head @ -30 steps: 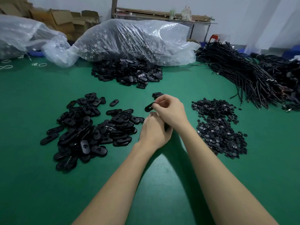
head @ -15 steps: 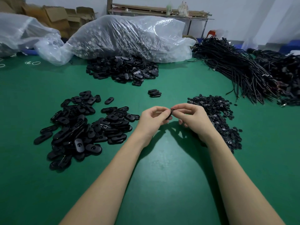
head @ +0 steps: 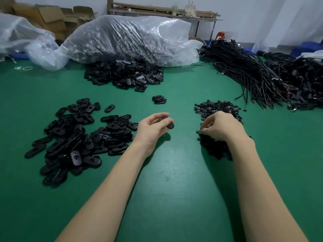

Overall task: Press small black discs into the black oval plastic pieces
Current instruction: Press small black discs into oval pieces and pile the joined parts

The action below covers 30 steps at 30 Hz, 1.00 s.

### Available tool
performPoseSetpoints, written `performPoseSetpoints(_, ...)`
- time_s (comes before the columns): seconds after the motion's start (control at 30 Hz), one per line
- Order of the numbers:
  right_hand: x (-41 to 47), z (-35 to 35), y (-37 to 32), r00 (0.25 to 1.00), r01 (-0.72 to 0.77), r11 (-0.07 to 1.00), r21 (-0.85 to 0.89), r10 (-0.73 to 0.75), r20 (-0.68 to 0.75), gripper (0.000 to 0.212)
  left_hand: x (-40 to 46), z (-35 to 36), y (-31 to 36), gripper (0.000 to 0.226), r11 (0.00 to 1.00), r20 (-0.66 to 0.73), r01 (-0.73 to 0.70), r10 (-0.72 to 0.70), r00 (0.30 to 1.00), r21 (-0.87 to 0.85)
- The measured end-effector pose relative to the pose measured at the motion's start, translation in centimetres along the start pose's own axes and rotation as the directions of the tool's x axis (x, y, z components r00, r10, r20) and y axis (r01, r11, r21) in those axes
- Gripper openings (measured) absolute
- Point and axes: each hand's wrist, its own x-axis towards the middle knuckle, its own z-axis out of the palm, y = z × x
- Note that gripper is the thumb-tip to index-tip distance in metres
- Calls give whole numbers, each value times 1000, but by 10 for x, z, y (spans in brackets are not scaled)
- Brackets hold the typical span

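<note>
Both hands have parted since a moment ago: the right hand (head: pixel 222 127) now dips into the pile of small black discs (head: pixel 216 106) toward the bench's right side, fingers curled, seemingly picking one, while the left hand (head: pixel 153 127) grips an oval plastic piece (head: pixel 169 125) mid-bench, held ready beside its pile of oval pieces (head: pixel 78 137).
</note>
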Motion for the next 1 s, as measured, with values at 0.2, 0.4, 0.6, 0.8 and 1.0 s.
performPoseSetpoints(0.2,-2,1,0,999,-5,1000,-11,5,-38,13,0,1,1,8,995,-63,-15,8,998,-103)
performPoseSetpoints(0.4,3,2,4,988,58,977,205,-27,-150,12,-1,1,0,12,993,-43,-19,14,999,-118)
performPoseSetpoints(0.6,1,6,-7,993,108,534,839,-92,-69,7,-1,1,1,13,992,-22,-34,32,999,-121)
performPoseSetpoints(0.8,-3,23,-29,971,-43,158,987,-227,78,13,1,-2,-1,13,994,-7,-53,53,999,-99)
performPoseSetpoints(1.0,-2,32,-32,986,-22,185,982,-161,52,13,2,-4,-2,16,993,54,-55,61,997,-108)
